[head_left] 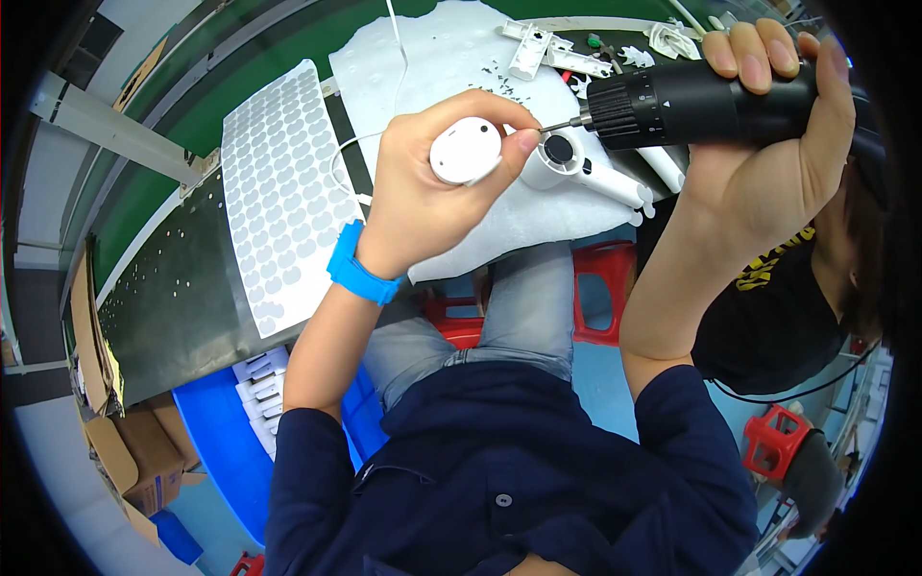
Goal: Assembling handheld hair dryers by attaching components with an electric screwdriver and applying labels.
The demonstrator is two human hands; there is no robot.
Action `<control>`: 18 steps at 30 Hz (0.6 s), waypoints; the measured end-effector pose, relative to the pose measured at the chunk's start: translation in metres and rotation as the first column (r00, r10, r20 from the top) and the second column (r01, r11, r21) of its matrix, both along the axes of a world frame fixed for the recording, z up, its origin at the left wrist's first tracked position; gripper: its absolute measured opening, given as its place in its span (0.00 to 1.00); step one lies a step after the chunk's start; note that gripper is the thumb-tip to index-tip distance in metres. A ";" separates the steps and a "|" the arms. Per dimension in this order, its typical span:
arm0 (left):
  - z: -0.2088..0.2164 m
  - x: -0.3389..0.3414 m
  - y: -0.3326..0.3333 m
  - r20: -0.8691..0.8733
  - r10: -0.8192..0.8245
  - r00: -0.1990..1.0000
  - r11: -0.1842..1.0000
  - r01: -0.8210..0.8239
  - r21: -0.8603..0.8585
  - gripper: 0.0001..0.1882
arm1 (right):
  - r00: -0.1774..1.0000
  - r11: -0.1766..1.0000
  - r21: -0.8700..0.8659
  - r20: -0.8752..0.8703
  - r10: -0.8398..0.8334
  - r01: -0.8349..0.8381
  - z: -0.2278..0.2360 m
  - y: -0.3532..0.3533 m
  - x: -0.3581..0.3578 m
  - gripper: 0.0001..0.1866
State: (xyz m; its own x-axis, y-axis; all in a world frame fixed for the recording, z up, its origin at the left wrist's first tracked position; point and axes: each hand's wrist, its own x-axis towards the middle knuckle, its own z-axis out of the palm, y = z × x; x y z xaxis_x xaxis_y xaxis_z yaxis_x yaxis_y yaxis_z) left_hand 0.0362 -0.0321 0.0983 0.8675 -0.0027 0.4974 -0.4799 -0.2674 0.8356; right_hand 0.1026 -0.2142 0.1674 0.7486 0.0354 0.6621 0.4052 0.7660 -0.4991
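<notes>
My left hand [413, 197], with a blue wristband, is closed round a white oval plastic part [465, 151] that has small dark holes in its end face. Its thumb and forefinger meet at the tip of a thin driver bit; whether a screw is pinched there is too small to tell. Wrapped in my right hand [768, 178] is a black electric screwdriver [706, 104], held sideways with its bit pointing left. Just below the bit lies a white plastic housing [615, 184] with a round dark-centred end, on a white foam sheet [519, 216].
Small dark screws [495, 82] are scattered on the foam. Beyond them lie white plastic parts [547, 50]. A sheet of round grey stickers [288, 192] rests on the left. A blue bin [216, 422] with white parts stands below the table edge. Another person [778, 317] sits close at right.
</notes>
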 end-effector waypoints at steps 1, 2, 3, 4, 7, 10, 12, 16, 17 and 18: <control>-0.001 0.000 -0.004 0.070 0.036 0.997 0.999 -0.038 0.023 0.04 | 1.000 1.000 0.000 -0.001 -0.003 0.003 0.000 -0.001 0.001 0.09; -0.002 0.000 -0.007 0.141 0.070 0.988 0.996 -0.077 0.042 0.04 | 0.998 0.998 -0.016 -0.028 -0.063 0.063 0.000 -0.002 0.002 0.09; -0.003 0.002 -0.010 0.140 0.067 0.988 0.996 -0.073 0.040 0.04 | 0.991 0.992 -0.033 -0.053 -0.124 0.123 0.001 -0.003 0.003 0.09; -0.006 0.003 -0.012 0.156 0.091 0.984 0.993 -0.101 0.059 0.04 | 0.991 0.992 -0.034 -0.055 -0.125 0.123 0.002 0.009 -0.004 0.09; -0.019 0.008 -0.004 0.130 0.116 0.985 0.991 -0.123 0.051 0.05 | 0.793 0.800 -0.115 -0.106 -0.599 0.589 0.005 0.048 -0.023 0.15; -0.034 0.010 -0.002 0.023 0.071 0.997 0.997 -0.070 -0.039 0.07 | 0.869 0.871 -0.111 -0.077 -0.488 0.479 0.004 0.040 -0.017 0.11; -0.043 0.011 0.002 -0.042 0.064 0.997 0.993 -0.067 -0.092 0.08 | 0.891 0.893 -0.094 -0.080 -0.447 0.440 0.005 0.040 -0.015 0.14; -0.052 0.018 0.006 0.015 -0.176 0.984 0.893 0.166 -0.418 0.13 | 0.815 0.803 -0.194 -0.030 -0.579 0.563 0.012 0.050 -0.016 0.20; -0.051 0.019 0.006 -0.019 -0.223 0.975 0.855 0.186 -0.485 0.15 | 0.817 0.805 -0.196 -0.028 -0.576 0.560 0.015 0.051 -0.015 0.20; -0.049 0.018 0.004 -0.049 -0.189 0.981 0.866 0.143 -0.480 0.13 | 0.878 0.868 -0.160 -0.013 -0.478 0.470 0.017 0.052 -0.014 0.22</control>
